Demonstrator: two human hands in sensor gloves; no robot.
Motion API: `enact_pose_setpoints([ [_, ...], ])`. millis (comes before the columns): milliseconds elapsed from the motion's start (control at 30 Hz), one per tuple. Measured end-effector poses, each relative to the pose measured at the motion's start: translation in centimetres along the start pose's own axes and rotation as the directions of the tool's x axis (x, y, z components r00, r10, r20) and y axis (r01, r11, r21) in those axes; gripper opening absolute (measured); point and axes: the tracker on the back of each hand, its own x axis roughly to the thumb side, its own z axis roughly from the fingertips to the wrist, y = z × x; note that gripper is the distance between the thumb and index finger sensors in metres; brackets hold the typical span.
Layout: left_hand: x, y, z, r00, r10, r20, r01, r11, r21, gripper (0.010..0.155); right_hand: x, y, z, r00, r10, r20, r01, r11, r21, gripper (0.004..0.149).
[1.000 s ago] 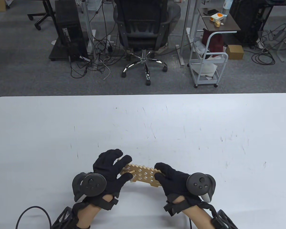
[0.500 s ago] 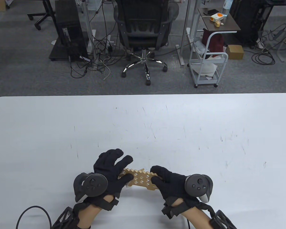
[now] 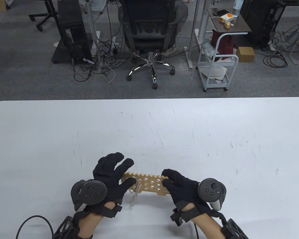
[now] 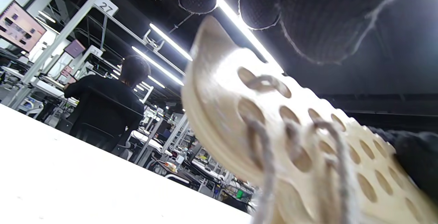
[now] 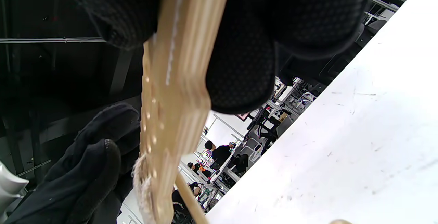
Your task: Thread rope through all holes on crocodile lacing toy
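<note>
Item: flat pale wooden crocodile lacing board with rows of holes (image 3: 149, 183), held above the white surface (image 3: 189, 139). Right hand (image 3: 180, 186) pinched its tail end; left hand (image 3: 112, 174) gripped the head end, outer fingers spread. Change: board levelled; pale rope (image 3: 135, 196) newly dangled below. Most holes remained unthreaded.
</note>
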Motion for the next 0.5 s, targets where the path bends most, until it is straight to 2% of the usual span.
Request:
enact_pose_setpoints([
  [300,-1.9,1.4,-0.2,0.992,0.037,-0.119,-0.029,0.997,0.069,0.064,-0.3,-0.6,-0.1,0.998,-0.057,-0.031,0.056,0.998,-0.029,0.046],
  [500,-3.4,0.5,-0.4,0.979,0.052,-0.198,-0.049,0.999,0.021,0.059,-0.6,-1.0,-0.2,0.991,-0.122,-0.049,0.12,0.992,-0.049,0.046],
])
